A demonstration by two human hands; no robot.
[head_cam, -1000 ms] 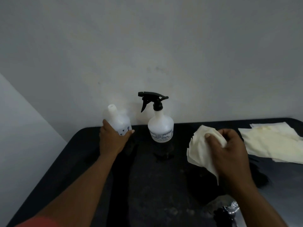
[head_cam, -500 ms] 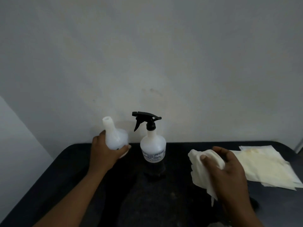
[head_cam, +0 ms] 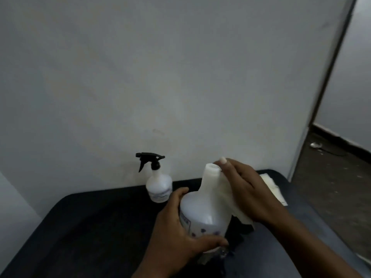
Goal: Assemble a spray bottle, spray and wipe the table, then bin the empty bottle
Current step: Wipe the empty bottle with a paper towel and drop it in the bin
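Note:
My left hand [head_cam: 176, 235] grips a white plastic bottle [head_cam: 204, 209] with an open neck and no sprayer, held upright above the black table [head_cam: 84, 233] near its middle. My right hand [head_cam: 249, 193] presses a cream cloth [head_cam: 226, 195] against the bottle's neck and right shoulder. A second white bottle [head_cam: 159, 187] with a black trigger sprayer [head_cam: 150, 160] stands at the back of the table by the wall.
More cream cloths [head_cam: 275, 187] lie on the table's back right, mostly hidden behind my right arm. A white wall rises behind the table. A doorway with dark floor [head_cam: 331, 177] opens at the right.
My left hand lifted the open bottle from the back left and brought it close, to the centre. My right hand moved the cloth onto the bottle. My view swung right.

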